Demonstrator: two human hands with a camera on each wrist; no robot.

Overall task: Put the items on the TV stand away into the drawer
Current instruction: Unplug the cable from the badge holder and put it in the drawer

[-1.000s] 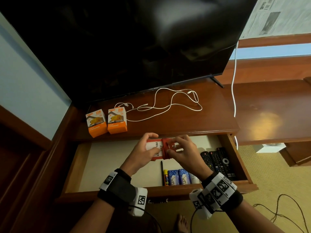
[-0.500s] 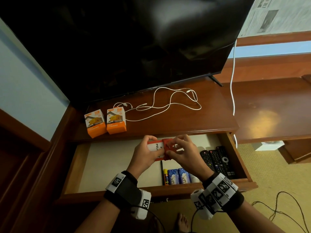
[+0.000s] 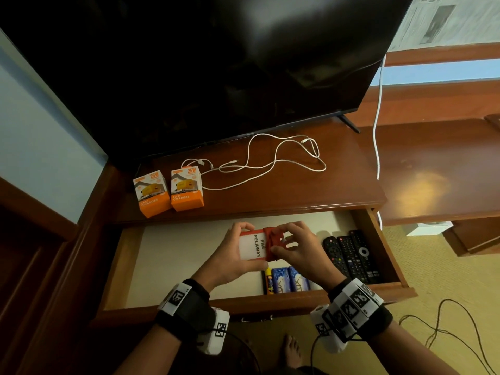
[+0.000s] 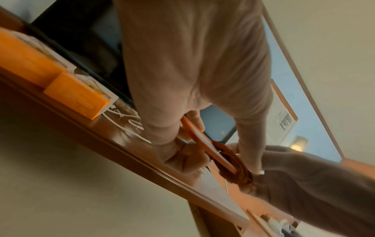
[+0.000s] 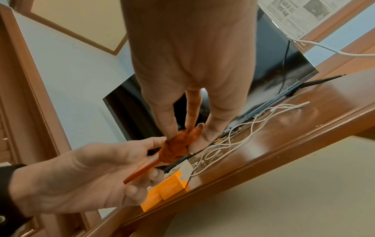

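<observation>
Over the open drawer (image 3: 173, 255) I hold a red-edged white pass card (image 3: 253, 246) reading "PAS PELAWAT". My left hand (image 3: 235, 253) grips the card's left part by its edges. My right hand (image 3: 295, 246) pinches the red strap (image 3: 274, 240) bunched round the card's right end. The wrist views show the card (image 4: 199, 137) edge-on and the wound strap (image 5: 178, 146) between the fingers. On the TV stand (image 3: 284, 190) remain two orange charger boxes (image 3: 169, 192) and a loose white cable (image 3: 270, 163).
Inside the drawer lie black remotes (image 3: 351, 255) at the right and blue packets (image 3: 289, 280) with a yellow-tipped pen (image 3: 268, 277) at the front. The TV (image 3: 216, 63) overhangs the stand's back. A white cord (image 3: 377, 117) hangs at the right; black wires (image 3: 446, 328) trail on the floor.
Both hands with the card have shifted slightly away from the drawer front, and the right fingers keep working the strap round the card. Items on the stand have not moved.
</observation>
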